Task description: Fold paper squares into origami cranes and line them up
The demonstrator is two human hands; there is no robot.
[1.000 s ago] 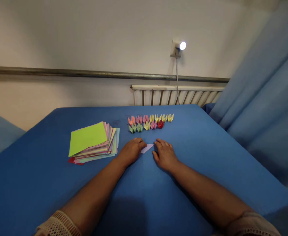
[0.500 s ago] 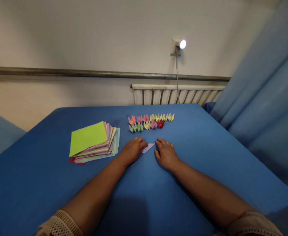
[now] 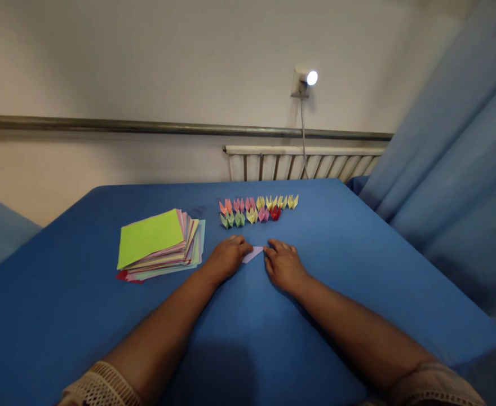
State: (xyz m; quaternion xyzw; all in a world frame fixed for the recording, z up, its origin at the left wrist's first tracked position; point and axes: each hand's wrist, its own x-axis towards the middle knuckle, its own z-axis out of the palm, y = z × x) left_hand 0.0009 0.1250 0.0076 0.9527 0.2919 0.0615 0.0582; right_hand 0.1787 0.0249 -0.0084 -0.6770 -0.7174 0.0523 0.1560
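Observation:
A small piece of folded lilac paper (image 3: 253, 254) lies on the blue tabletop between my hands. My left hand (image 3: 226, 259) is closed on its left end, thumb and fingers covering that part. At the pointed right end, my right hand (image 3: 287, 267) has its fingers curled, with thumb and fingertips touching the tip. Just beyond the hands stand two rows of folded paper cranes (image 3: 252, 215) in orange, pink, yellow, green and red.
Left of my hands lies a thick, uneven stack of coloured paper (image 3: 153, 239), bright green on top. The blue table (image 3: 315, 361) reaches toward a wall with a pipe (image 3: 146, 125) and a radiator (image 3: 336, 151). A blue curtain (image 3: 455, 169) hangs at the right.
My right hand's fingers have come in to the paper's pointed tip, closing the small gap. My left hand stays on the paper. The whole view has shifted slightly.

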